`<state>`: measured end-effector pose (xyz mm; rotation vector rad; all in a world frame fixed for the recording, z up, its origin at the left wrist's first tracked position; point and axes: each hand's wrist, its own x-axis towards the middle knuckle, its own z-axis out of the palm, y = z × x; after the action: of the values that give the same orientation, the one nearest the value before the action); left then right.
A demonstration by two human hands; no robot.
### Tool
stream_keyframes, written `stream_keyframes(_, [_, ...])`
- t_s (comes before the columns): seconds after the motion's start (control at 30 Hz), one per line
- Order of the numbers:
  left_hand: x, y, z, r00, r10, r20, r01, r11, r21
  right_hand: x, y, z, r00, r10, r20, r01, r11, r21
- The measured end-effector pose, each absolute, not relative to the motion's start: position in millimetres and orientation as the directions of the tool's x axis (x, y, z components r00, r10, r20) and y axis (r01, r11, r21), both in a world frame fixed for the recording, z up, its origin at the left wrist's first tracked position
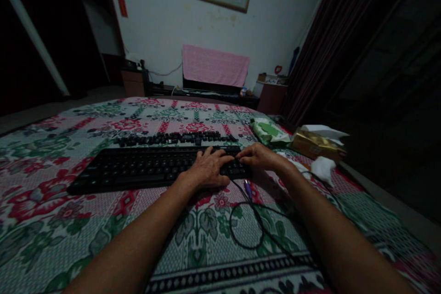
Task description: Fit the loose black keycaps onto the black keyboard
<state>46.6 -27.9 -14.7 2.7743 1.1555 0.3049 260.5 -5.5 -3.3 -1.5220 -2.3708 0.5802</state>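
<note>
A black computer keyboard (138, 167) lies on the flowered cloth, its long side across my view. My left hand (208, 169) rests over the right part of it, palm down, fingers apart on the keys. At the number-pad end, my right hand (258, 156) has thumb and fingertips drawn together against the keys; whether a small piece is between them is too dark to tell. Behind the keyboard runs a row of loose black keycaps (186, 138). A black cable (231, 229) loops on the cloth below my hands, near a purple plug (248, 189).
The patterned cloth (213, 271) covers the whole broad surface. To the right are a green-and-white wipes pack (270, 131), a gold tissue box (315, 144) and crumpled white tissue (324, 168). A pink cloth (215, 65) hangs over a screen by the far wall.
</note>
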Motion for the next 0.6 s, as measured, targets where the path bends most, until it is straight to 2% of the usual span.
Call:
stream_keyframes(0.27, [50.1,-28.6,-16.2,0.701,0.707,0.095,0.694,-0.707,0.135,261.3,-2.8,-7.2,-0.395,0.919,0.009,0.792,0.345,-0.504])
stream_keyframes(0.6, [51.0,-29.7,-15.5,0.690,0.718,0.091,0.703,-0.695,0.149,261.6,-3.4,-9.4,-0.399,0.916,0.027,0.754,0.345,-0.559])
